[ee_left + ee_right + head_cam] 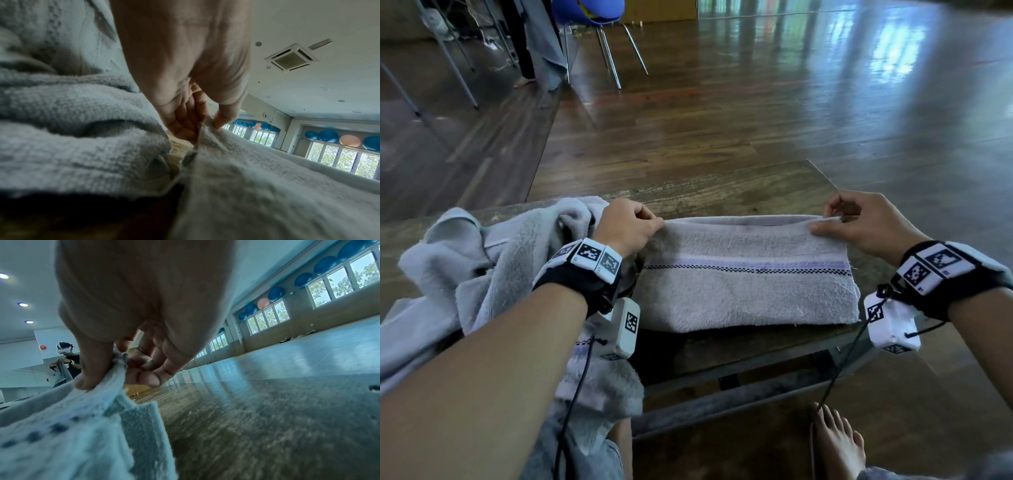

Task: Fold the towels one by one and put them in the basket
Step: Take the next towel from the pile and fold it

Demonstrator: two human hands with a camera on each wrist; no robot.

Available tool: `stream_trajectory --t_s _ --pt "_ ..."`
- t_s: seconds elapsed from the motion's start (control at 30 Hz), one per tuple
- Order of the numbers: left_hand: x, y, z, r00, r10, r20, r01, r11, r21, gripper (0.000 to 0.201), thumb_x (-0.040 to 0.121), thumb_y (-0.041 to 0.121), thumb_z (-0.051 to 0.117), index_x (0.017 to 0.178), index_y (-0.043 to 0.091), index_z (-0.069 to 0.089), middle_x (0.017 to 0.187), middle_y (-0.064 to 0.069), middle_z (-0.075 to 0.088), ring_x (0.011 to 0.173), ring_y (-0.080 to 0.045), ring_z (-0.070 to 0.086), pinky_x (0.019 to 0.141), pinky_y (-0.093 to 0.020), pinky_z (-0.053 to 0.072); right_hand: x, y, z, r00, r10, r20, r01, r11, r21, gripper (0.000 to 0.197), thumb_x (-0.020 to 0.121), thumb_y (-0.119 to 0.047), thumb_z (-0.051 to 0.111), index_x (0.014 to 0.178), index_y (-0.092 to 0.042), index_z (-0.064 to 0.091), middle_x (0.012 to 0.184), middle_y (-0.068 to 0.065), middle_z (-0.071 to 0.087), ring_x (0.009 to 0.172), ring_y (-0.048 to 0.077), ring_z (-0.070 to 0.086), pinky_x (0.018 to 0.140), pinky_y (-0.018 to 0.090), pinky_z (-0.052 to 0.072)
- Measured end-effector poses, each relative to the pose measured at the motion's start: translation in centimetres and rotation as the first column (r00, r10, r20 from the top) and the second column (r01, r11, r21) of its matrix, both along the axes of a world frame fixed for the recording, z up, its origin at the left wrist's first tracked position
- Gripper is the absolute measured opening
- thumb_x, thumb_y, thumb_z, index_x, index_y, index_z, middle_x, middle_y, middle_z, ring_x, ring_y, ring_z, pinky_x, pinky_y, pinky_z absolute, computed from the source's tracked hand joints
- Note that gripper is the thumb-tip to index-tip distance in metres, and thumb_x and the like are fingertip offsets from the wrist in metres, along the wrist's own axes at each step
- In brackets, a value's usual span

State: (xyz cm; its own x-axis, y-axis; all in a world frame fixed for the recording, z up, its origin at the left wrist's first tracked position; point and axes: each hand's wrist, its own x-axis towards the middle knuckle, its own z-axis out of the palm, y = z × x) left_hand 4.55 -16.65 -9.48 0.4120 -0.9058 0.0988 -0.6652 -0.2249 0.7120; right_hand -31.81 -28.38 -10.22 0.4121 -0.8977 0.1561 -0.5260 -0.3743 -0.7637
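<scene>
A grey towel [746, 291] with a purple and black checked stripe lies folded on the low wooden table [739, 192]. My left hand [630, 222] pinches its far left corner between thumb and fingers, seen close in the left wrist view, where the towel corner [207, 128] sits under the thumb. My right hand [859, 219] pinches the far right corner [119, 366], thumb on top. A heap of unfolded grey towels [482, 260] lies left of my left hand and spills over my lap. No basket is in view.
The table's front edge [756, 346] and metal frame sit just before my knees. A bare foot [839, 442] rests on the wooden floor at lower right. A blue chair [592, 20] stands far back left. A person [68, 360] holding cloth shows in the right wrist view.
</scene>
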Motion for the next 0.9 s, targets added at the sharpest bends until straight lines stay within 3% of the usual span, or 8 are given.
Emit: stream_trajectory --t_s 0.13,0.2,0.27,0.4,0.53,0.67,0.8,0.9 --pt "0.4 0.1 -0.2 1.000 -0.001 0.028 0.002 1.000 -0.012 0.014 0.084 0.014 0.069 0.073 0.007 0.075 0.062 0.005 0.066 0.062 -0.014 0.062 0.065 -0.029 0.054 -0.3 -0.1 -0.1 0.998 -0.047 0.048 0.046 0.999 0.019 0.023 0.065 -0.042 0.088 0.082 -0.032 0.076 0.080 -0.003 0.076 0.071 0.006 0.067 0.071 0.028 0.054" --pt "0.5 0.1 -0.3 1.000 -0.004 0.021 0.004 1.000 -0.016 0.014 0.084 0.014 0.069 0.072 0.007 0.075 0.062 0.005 0.066 0.060 -0.014 0.061 0.065 -0.030 0.054 -0.3 -0.1 -0.2 0.995 -0.073 0.069 0.072 0.997 0.023 0.015 0.072 -0.038 0.085 0.085 -0.034 0.078 0.083 -0.003 0.077 0.077 0.011 0.072 0.079 0.039 0.060" --pt "0.7 0.1 -0.4 1.000 -0.007 0.006 0.007 1.000 -0.019 0.013 0.083 0.014 0.070 0.072 0.009 0.075 0.063 0.001 0.067 0.060 -0.015 0.061 0.065 -0.030 0.054 -0.2 -0.1 -0.2 0.994 -0.085 0.068 0.084 0.996 0.026 0.008 0.081 -0.027 0.082 0.084 -0.034 0.079 0.088 0.001 0.078 0.086 0.023 0.073 0.089 0.049 0.059" --pt "0.8 0.1 -0.5 1.000 -0.012 -0.023 0.011 0.999 -0.037 0.007 0.084 0.011 0.072 0.078 0.009 0.075 0.074 -0.008 0.072 0.066 -0.018 0.064 0.069 -0.033 0.057 0.1 -0.2 -0.3 0.993 -0.096 0.071 0.094 0.995 0.038 0.017 0.082 -0.017 0.082 0.087 -0.033 0.077 0.094 0.021 0.074 0.084 0.021 0.068 0.093 0.055 0.056" --pt "1.0 0.1 -0.6 0.999 -0.034 -0.025 0.033 0.999 -0.027 0.005 0.086 0.011 0.071 0.084 0.014 0.074 0.077 -0.004 0.072 0.064 -0.012 0.063 0.061 -0.024 0.052 -0.1 -0.3 -0.3 0.989 -0.137 0.055 0.132 0.988 0.080 0.021 0.074 -0.023 0.087 0.092 -0.017 0.078 0.092 0.012 0.075 0.093 0.029 0.072 0.094 0.048 0.057" --pt "1.1 0.4 -0.7 0.993 -0.110 0.043 0.110 0.994 0.002 0.009 0.089 0.012 0.070 0.095 0.014 0.077 0.085 -0.002 0.073 0.074 -0.011 0.065 0.072 -0.024 0.051 -0.4 -0.2 -0.3 0.986 -0.157 0.061 0.149 0.982 0.116 0.024 0.063 -0.030 0.090 0.080 -0.023 0.076 0.082 0.003 0.075 0.074 0.014 0.068 0.079 0.030 0.058" --pt "1.2 0.7 -0.4 0.988 -0.146 0.050 0.145 0.989 0.025 0.008 0.088 0.012 0.073 0.093 0.015 0.078 0.079 0.000 0.074 0.067 -0.010 0.065 0.070 -0.026 0.054 -0.7 -0.4 -0.5 0.983 -0.170 0.075 0.159 0.978 0.134 0.018 0.066 -0.027 0.090 0.078 -0.025 0.076 0.069 -0.006 0.075 0.059 0.000 0.066 0.061 0.013 0.055" --pt "1.4 0.9 -0.2 0.986 -0.167 -0.013 0.167 0.985 0.041 0.009 0.085 0.012 0.077 0.093 0.014 0.078 0.081 -0.006 0.076 0.070 -0.019 0.070 0.071 -0.029 0.059 -0.8 -0.5 -0.8 0.980 -0.179 0.082 0.166 0.976 0.142 0.015 0.069 -0.023 0.089 0.077 -0.025 0.076 0.065 -0.012 0.074 0.056 -0.002 0.064 0.059 0.010 0.055"
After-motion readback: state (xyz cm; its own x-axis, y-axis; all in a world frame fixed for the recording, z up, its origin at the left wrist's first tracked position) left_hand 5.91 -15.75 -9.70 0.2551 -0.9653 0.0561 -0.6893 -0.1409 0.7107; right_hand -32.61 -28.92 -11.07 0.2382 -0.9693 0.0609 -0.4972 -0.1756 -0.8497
